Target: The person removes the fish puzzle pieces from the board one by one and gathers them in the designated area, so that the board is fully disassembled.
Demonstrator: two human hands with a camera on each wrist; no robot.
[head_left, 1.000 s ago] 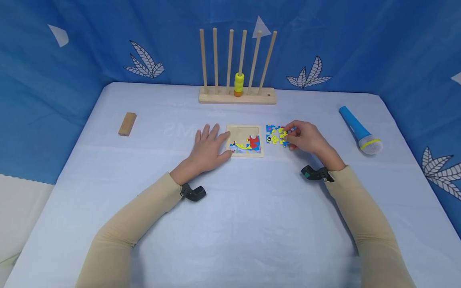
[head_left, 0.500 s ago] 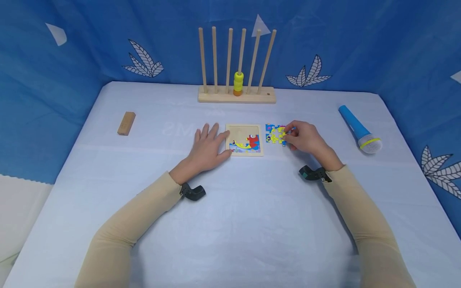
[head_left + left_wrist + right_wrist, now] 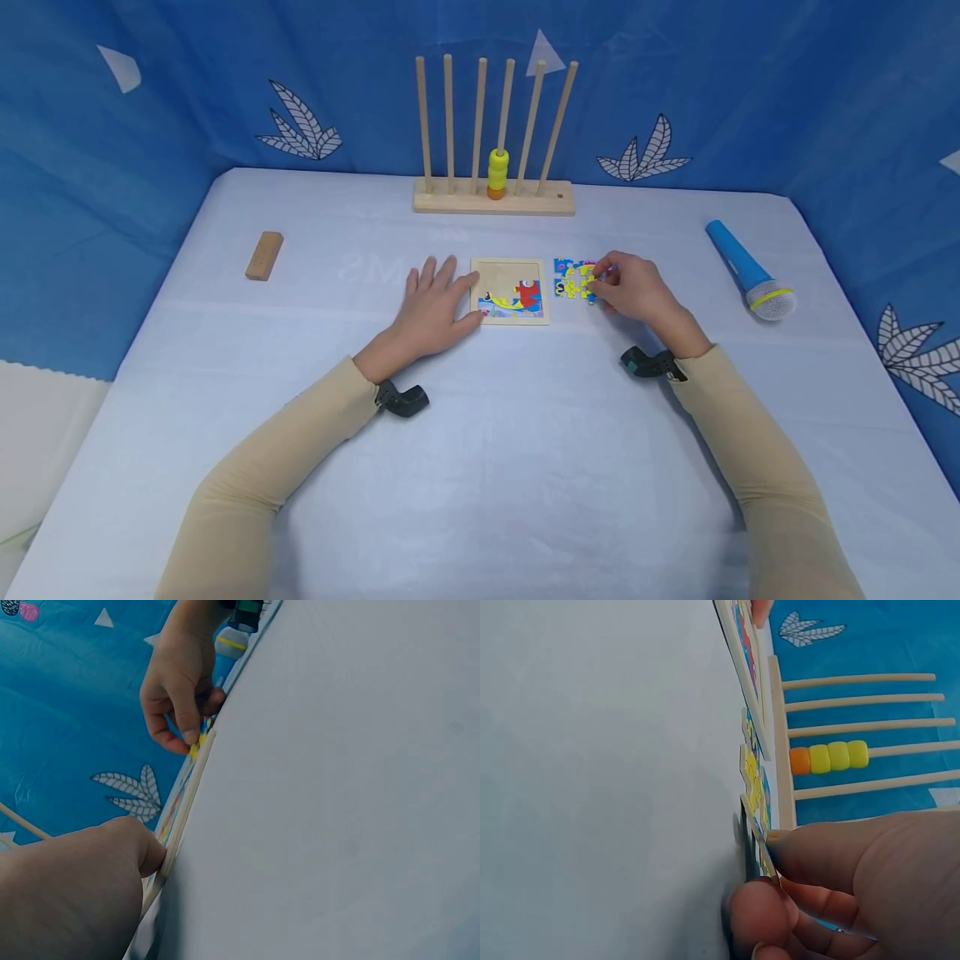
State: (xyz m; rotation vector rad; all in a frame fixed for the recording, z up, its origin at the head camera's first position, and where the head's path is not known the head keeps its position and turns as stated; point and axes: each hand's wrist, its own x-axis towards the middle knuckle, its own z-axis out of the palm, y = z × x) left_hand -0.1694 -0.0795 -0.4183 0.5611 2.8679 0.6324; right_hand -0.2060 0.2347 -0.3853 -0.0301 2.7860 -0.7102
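Observation:
My left hand (image 3: 431, 315) lies with fingers spread beside a square wooden puzzle tray (image 3: 510, 262), its thumb and index finger at the left rim. In the tray's lower part sit several fitted pieces with red, yellow and blue print (image 3: 513, 308). Right of the tray, loose jigsaw pieces (image 3: 567, 287) in blue and yellow lie close together. Over their right side, my right hand (image 3: 633, 286) pinches a puzzle piece (image 3: 762, 844) between thumb and fingers. The right wrist view shows that piece tilted, its edge near the tabletop; the fingers hide part of it.
Behind the tray stands a wooden peg rack (image 3: 491, 204) with yellow and orange beads (image 3: 497, 173) on one rod. A wooden block (image 3: 264, 256) lies at left, and a blue toy microphone (image 3: 750, 271) at right. Blue cloth (image 3: 375, 83) hangs behind the table.
Both hands stay almost where they were. The right fingers shift very slightly at the loose pieces; the tray and its fitted pieces look unchanged.

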